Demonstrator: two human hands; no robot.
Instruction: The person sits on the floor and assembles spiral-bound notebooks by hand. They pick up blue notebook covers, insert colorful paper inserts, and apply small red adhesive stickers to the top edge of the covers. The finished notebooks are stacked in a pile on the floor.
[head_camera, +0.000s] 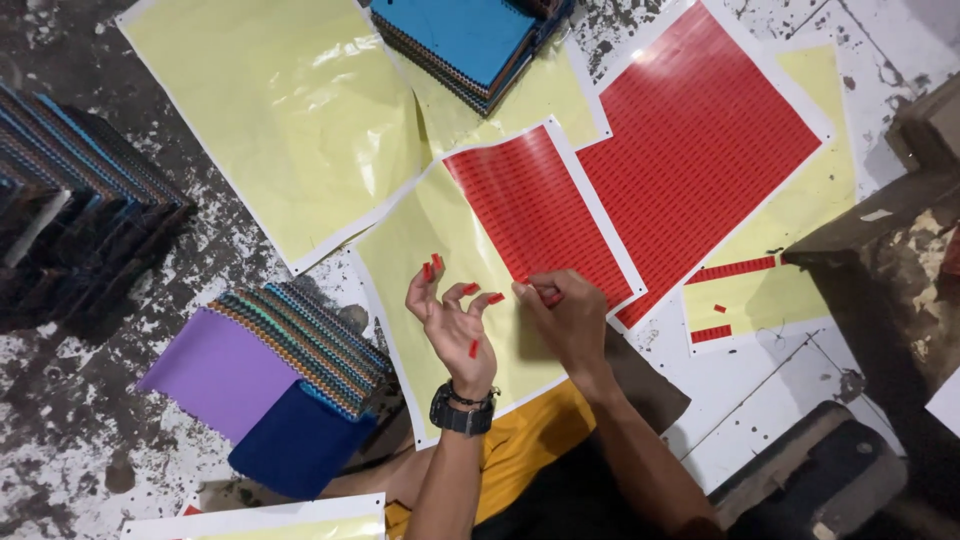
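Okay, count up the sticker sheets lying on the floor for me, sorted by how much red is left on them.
Full red sheet: 1
Half-peeled sheet, red on its right part, under both hands: 1
Nearly bare yellow sheet with a few red strips: 1
Bare yellow sheets in clear view: 2
Total: 5

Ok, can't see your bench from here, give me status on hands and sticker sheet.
Left hand open, small red stickers on its fingertips. Right hand pinching at half-peeled sticker sheet. Nothing blocking.
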